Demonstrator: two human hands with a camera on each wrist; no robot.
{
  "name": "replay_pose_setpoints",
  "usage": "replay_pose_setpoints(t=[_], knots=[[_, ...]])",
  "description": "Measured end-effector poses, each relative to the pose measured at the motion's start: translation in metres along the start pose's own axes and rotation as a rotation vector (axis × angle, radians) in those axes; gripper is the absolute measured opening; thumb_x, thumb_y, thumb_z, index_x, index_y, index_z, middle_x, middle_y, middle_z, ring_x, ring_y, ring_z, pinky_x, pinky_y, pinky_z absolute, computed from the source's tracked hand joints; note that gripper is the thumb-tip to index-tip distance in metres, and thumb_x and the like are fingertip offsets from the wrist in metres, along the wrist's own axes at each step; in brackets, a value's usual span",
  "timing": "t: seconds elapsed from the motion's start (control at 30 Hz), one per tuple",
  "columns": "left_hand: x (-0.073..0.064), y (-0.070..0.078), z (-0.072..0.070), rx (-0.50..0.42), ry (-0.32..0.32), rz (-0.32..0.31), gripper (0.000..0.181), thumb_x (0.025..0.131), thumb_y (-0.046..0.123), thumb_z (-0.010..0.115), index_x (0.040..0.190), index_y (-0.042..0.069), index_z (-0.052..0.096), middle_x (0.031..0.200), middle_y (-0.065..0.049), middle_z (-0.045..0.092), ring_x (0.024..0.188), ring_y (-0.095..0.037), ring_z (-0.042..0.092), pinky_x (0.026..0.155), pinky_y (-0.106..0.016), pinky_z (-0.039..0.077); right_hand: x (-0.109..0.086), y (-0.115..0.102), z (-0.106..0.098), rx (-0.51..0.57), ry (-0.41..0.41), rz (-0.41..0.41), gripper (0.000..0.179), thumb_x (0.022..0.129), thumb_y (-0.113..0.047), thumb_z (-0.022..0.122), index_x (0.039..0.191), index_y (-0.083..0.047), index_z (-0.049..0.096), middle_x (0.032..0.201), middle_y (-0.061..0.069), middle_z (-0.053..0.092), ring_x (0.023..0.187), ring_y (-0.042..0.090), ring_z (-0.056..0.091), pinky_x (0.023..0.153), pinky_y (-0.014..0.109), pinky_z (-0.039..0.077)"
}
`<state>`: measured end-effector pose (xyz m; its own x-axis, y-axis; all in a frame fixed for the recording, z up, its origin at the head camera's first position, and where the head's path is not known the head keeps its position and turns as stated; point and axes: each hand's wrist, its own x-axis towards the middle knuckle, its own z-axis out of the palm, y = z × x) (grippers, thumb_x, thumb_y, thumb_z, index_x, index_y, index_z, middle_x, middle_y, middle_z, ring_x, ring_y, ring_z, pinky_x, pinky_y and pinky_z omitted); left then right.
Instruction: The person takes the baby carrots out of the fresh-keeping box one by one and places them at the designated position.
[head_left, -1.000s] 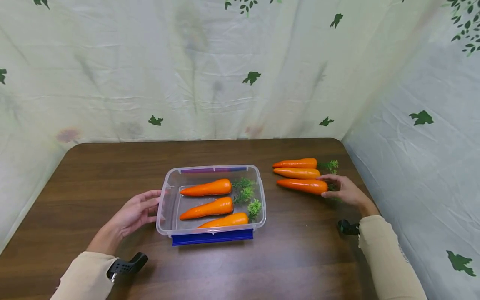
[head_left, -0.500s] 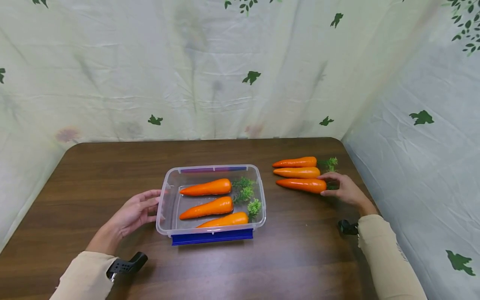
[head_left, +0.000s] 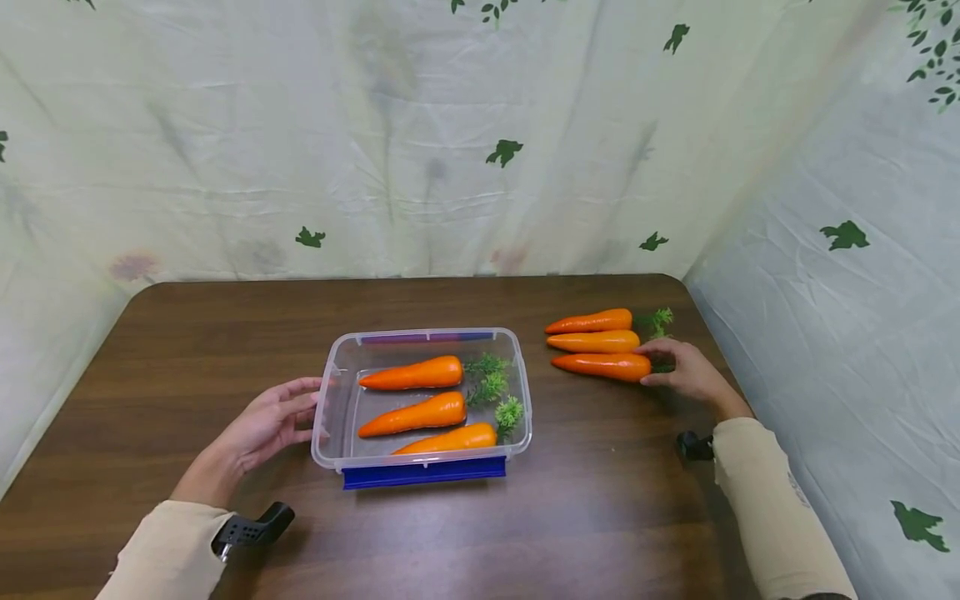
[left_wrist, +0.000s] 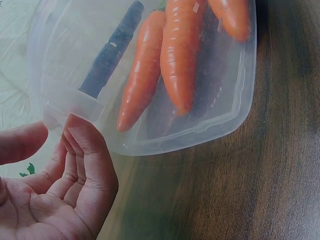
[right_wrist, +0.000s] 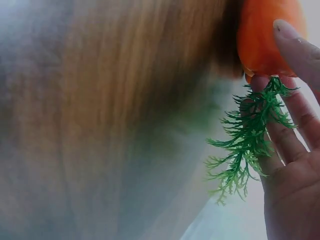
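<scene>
My left hand (head_left: 273,425) rests with relaxed fingers against the left end of a clear plastic box (head_left: 321,433). In the left wrist view, the fingers (left_wrist: 92,155) bend lightly beside the box's corner, thumb apart from them. Three orange carrots with green tops lie inside the box, the middle one (head_left: 412,414) roughly parallel to the back one (head_left: 412,373). To the right, my right hand (head_left: 686,375) pinches the leafy end of the nearest table carrot (head_left: 603,366) between thumb and fingers. Its green fronds (right_wrist: 250,135) hang over the palm in the right wrist view.
Two more carrots lie just behind the held one: a middle carrot (head_left: 592,342) and a back carrot (head_left: 588,322). A blue latch flap (head_left: 423,473) hangs from the box's front. The brown table (head_left: 480,542) ends at a leaf-patterned cloth (head_left: 420,167) behind and on the right.
The right hand and the carrot it holds have shifted slightly away from me, and the two carrots behind have moved back a little too. The left hand and the box stay put.
</scene>
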<state>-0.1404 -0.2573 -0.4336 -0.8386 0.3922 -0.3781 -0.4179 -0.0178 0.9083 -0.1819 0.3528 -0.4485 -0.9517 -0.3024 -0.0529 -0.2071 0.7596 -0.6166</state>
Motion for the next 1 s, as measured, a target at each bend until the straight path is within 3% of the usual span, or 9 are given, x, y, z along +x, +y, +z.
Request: replay_pose_setpoints(t=[0.47, 0.7, 1.0], knots=[[0.0, 0.001, -0.002, -0.031, -0.015, -0.005, 0.026, 0.101, 0.018, 0.05, 0.127, 0.015, 0.049, 0.119, 0.001, 0.057, 0.105, -0.016, 0.061, 0.087, -0.04, 0.054, 0.003, -0.004, -0.007, 0.003, -0.005, 0.015, 0.044, 0.079, -0.001, 0.076, 0.12, 0.004, 0.061, 0.119, 0.024, 0.061, 0.111, 0.041, 0.056, 0.098, 0.057, 0.041], [0.001, 0.002, -0.001, -0.026, -0.016, -0.005, 0.03, 0.102, 0.018, 0.049, 0.131, 0.011, 0.045, 0.119, 0.0, 0.056, 0.105, -0.018, 0.06, 0.087, -0.04, 0.054, 0.006, -0.016, -0.016, 0.018, -0.032, 0.006, 0.042, 0.08, -0.003, 0.076, 0.119, 0.006, 0.061, 0.119, 0.024, 0.061, 0.111, 0.042, 0.056, 0.098, 0.057, 0.041], [-0.001, 0.003, 0.0, -0.035, -0.019, -0.005, 0.026, 0.101, 0.018, 0.049, 0.127, 0.014, 0.048, 0.117, 0.002, 0.056, 0.104, -0.017, 0.061, 0.086, -0.039, 0.055, 0.018, -0.049, -0.023, 0.032, -0.179, -0.002, 0.043, 0.082, 0.001, 0.073, 0.122, 0.006, 0.059, 0.123, 0.024, 0.059, 0.116, 0.042, 0.055, 0.1, 0.056, 0.04]])
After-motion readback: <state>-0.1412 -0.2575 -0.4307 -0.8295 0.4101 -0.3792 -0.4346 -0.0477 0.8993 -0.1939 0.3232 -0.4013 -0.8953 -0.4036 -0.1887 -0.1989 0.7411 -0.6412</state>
